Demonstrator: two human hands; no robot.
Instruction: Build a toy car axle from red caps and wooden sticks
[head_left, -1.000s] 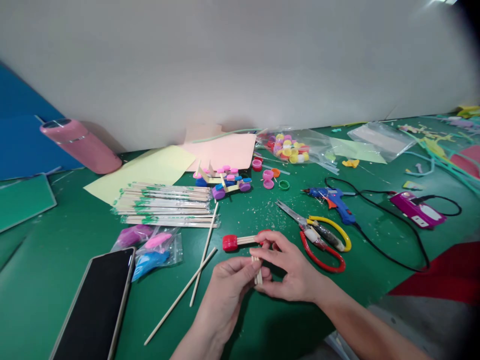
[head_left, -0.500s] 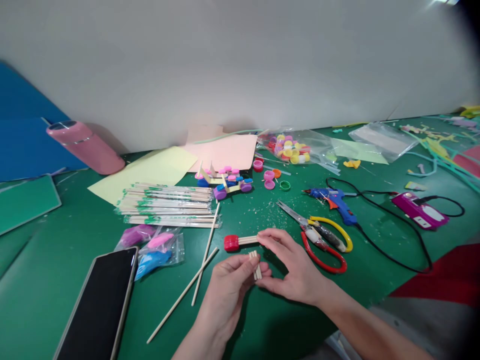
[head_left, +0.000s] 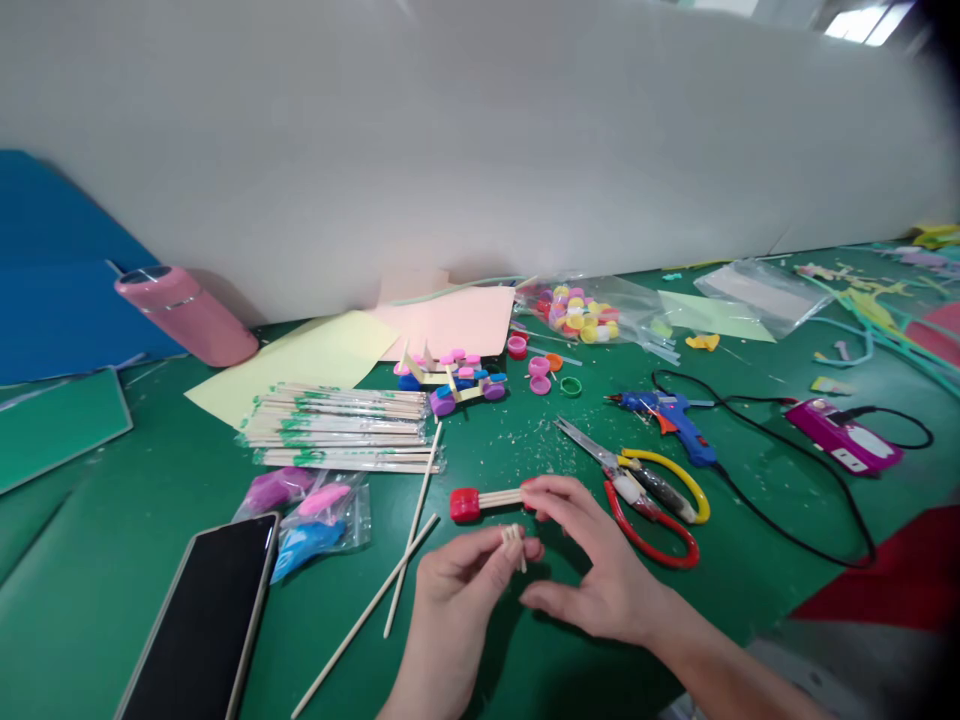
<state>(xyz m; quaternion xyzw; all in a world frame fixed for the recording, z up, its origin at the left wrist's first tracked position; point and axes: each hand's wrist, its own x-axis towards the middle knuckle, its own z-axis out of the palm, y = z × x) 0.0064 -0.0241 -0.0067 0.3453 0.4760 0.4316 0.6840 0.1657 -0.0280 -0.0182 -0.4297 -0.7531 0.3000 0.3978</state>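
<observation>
My left hand (head_left: 469, 590) pinches several short cut pieces of wooden stick (head_left: 514, 541) between thumb and fingers. My right hand (head_left: 600, 560) is just to the right, thumb and fingers spread apart. Its fingertips are over the right end of a piece made of parallel wooden sticks (head_left: 499, 498) with a red block (head_left: 465, 505) at the left end; whether they press on it I cannot tell. Two long wooden sticks (head_left: 360, 620) lie crossed left of my hands. Scissors (head_left: 637, 485) with red and yellow handles lie beyond my right hand.
A blue glue gun (head_left: 671, 415) lies at the right, its cable (head_left: 780, 535) looping across the table. Wrapped chopsticks (head_left: 345, 430), clay bags (head_left: 322, 520) and a phone (head_left: 202, 620) lie left. Bottle caps (head_left: 540, 375), a small model (head_left: 457, 385) and a pink bottle (head_left: 187, 315) sit farther back.
My right thumb has come away from the short stick pieces, and that hand has opened. My left hand has turned the pieces, so their ends show more. The whole view has tilted up slightly.
</observation>
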